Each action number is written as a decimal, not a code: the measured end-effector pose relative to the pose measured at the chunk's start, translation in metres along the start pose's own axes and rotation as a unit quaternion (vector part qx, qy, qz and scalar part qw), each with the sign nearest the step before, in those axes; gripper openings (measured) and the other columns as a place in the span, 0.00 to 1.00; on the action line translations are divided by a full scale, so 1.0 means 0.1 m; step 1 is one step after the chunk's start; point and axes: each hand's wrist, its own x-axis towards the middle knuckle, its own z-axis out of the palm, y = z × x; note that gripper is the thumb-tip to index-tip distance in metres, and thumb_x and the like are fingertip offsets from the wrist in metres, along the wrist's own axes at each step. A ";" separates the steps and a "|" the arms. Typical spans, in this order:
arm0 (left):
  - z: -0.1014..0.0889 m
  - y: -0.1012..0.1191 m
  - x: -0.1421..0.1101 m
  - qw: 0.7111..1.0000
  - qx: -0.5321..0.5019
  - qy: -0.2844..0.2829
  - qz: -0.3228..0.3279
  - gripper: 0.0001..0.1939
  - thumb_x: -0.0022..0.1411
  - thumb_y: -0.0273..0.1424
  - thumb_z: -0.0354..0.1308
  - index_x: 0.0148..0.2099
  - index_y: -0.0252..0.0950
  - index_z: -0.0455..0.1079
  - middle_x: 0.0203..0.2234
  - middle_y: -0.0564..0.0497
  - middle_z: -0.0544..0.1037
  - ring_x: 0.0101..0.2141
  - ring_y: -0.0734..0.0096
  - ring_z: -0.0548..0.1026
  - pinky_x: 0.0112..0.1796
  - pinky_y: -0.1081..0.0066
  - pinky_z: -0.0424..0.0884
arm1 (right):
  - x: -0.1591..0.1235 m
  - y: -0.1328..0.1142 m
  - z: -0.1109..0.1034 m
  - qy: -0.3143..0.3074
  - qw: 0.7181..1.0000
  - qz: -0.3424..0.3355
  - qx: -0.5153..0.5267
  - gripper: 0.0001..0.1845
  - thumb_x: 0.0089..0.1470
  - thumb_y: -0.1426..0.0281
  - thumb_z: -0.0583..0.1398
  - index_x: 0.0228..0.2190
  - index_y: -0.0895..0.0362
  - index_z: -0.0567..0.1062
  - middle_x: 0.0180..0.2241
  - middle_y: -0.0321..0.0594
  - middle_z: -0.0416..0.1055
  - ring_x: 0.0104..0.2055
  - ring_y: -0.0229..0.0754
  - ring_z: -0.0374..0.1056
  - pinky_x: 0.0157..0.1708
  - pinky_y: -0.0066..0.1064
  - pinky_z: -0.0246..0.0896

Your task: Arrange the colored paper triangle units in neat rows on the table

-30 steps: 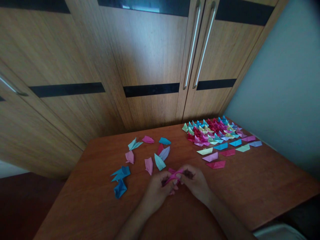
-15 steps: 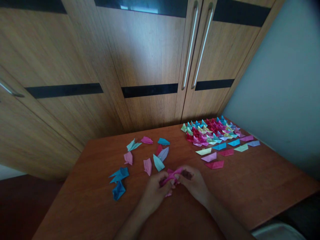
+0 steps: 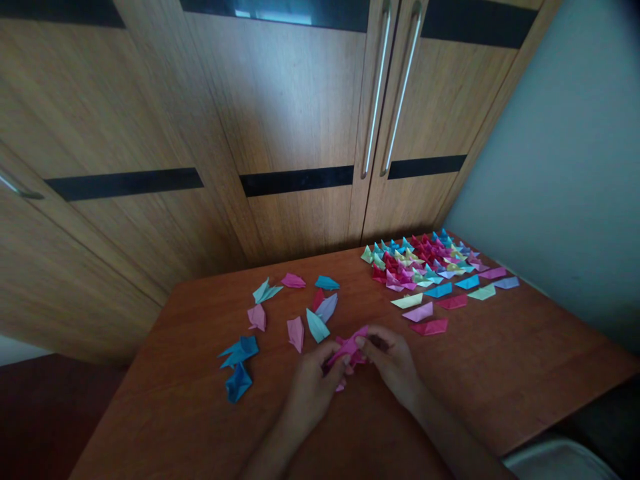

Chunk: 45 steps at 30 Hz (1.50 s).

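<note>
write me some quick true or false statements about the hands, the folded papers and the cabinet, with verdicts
1. The left hand and right hand both hold pink paper. True.
2. The dense group of papers is at the table's left end. False: the dense group of papers is at the right end, near the wall.
3. The mint piece nearest the hands lies beside a lilac piece. True.
4. The cabinet doors stand open. False: the cabinet doors are shut.
5. A red boat-shaped piece lies right of both hands. True.
</note>
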 end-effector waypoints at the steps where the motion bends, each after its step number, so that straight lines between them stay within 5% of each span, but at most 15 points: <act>1: -0.01 -0.01 0.00 1.000 0.005 0.001 0.000 0.13 0.62 0.37 0.52 0.31 0.34 0.70 0.23 0.53 0.75 0.22 0.73 0.70 0.23 0.76 0.64 | 0.01 0.01 -0.02 0.032 0.999 -0.006 -0.003 0.13 0.53 0.61 0.62 0.27 0.58 0.75 0.22 0.33 0.68 0.25 0.34 0.62 0.25 0.24 0.57; 6: -0.14 -0.03 -0.01 0.998 0.061 0.019 0.026 0.11 0.61 0.35 0.53 0.30 0.35 0.71 0.21 0.53 0.75 0.23 0.72 0.71 0.26 0.75 0.64 | 0.04 0.07 -0.42 0.191 0.981 -0.024 -0.004 0.14 0.50 0.59 0.64 0.27 0.58 0.74 0.22 0.33 0.67 0.24 0.33 0.61 0.25 0.24 0.57; 11: -0.32 -0.02 -0.01 0.996 0.061 0.035 0.055 0.11 0.63 0.36 0.52 0.33 0.36 0.71 0.25 0.52 0.76 0.27 0.69 0.73 0.30 0.73 0.67 | -0.04 0.12 -1.50 0.284 0.958 0.007 -0.043 0.26 0.45 0.55 0.66 0.42 0.59 0.74 0.32 0.40 0.74 0.28 0.38 0.67 0.25 0.26 0.62; 14: -0.37 -0.01 -0.01 0.995 0.072 0.028 0.061 0.11 0.62 0.35 0.52 0.32 0.36 0.71 0.26 0.52 0.75 0.28 0.68 0.73 0.30 0.73 0.67 | -0.07 0.14 -2.13 0.328 0.924 0.051 -0.187 0.27 0.45 0.53 0.64 0.42 0.60 0.75 0.32 0.44 0.75 0.28 0.41 0.69 0.25 0.28 0.62; 17: -0.36 0.00 -0.01 0.994 0.090 0.022 0.057 0.12 0.62 0.36 0.52 0.32 0.36 0.72 0.25 0.52 0.75 0.28 0.68 0.72 0.29 0.74 0.66 | -0.08 0.16 -2.45 0.316 0.860 0.096 -0.388 0.24 0.48 0.54 0.60 0.40 0.58 0.77 0.33 0.46 0.76 0.34 0.48 0.72 0.30 0.33 0.63; 20: -0.33 0.02 -0.02 0.994 0.096 0.017 0.053 0.13 0.62 0.38 0.52 0.33 0.37 0.73 0.24 0.52 0.76 0.27 0.67 0.73 0.30 0.73 0.66 | -0.10 0.19 -2.48 0.304 0.773 0.126 -0.542 0.23 0.52 0.52 0.57 0.42 0.55 0.77 0.32 0.46 0.76 0.35 0.52 0.72 0.32 0.36 0.63; 23: -0.32 0.02 -0.03 0.993 0.105 0.013 0.050 0.14 0.62 0.39 0.51 0.32 0.37 0.72 0.23 0.52 0.75 0.27 0.67 0.72 0.29 0.73 0.66 | -0.17 0.27 -2.40 0.308 0.729 0.051 -0.609 0.24 0.57 0.54 0.52 0.43 0.57 0.75 0.36 0.49 0.75 0.36 0.52 0.71 0.34 0.39 0.65; 26: -0.34 0.01 -0.06 0.992 0.116 0.015 0.054 0.14 0.63 0.39 0.51 0.32 0.37 0.71 0.24 0.52 0.74 0.28 0.67 0.72 0.30 0.72 0.66 | -0.27 0.39 -2.31 0.245 0.721 -0.101 -0.640 0.22 0.60 0.59 0.49 0.45 0.59 0.74 0.45 0.53 0.71 0.46 0.53 0.68 0.45 0.44 0.64; 28: -0.35 0.00 -0.07 0.991 0.119 0.016 0.051 0.13 0.63 0.39 0.51 0.32 0.37 0.71 0.25 0.52 0.74 0.29 0.66 0.72 0.31 0.72 0.66 | -0.33 0.46 -2.26 0.199 0.714 -0.144 -0.655 0.23 0.60 0.59 0.49 0.49 0.58 0.71 0.50 0.52 0.68 0.51 0.53 0.65 0.50 0.46 0.61; 38: -0.36 -0.02 -0.10 0.991 0.124 0.021 0.038 0.14 0.63 0.40 0.50 0.31 0.37 0.70 0.23 0.53 0.72 0.27 0.67 0.72 0.30 0.72 0.65 | -0.35 0.51 -2.15 0.146 0.684 -0.082 -0.710 0.25 0.61 0.56 0.48 0.54 0.55 0.67 0.57 0.51 0.62 0.58 0.54 0.59 0.50 0.49 0.61; 45: -0.37 -0.08 -0.10 0.993 0.113 0.021 0.039 0.14 0.63 0.40 0.51 0.32 0.37 0.70 0.24 0.53 0.73 0.28 0.66 0.73 0.31 0.72 0.66 | -0.32 0.42 -2.01 0.165 0.693 -0.124 -0.691 0.25 0.61 0.58 0.49 0.54 0.57 0.67 0.56 0.54 0.61 0.59 0.55 0.57 0.53 0.49 0.59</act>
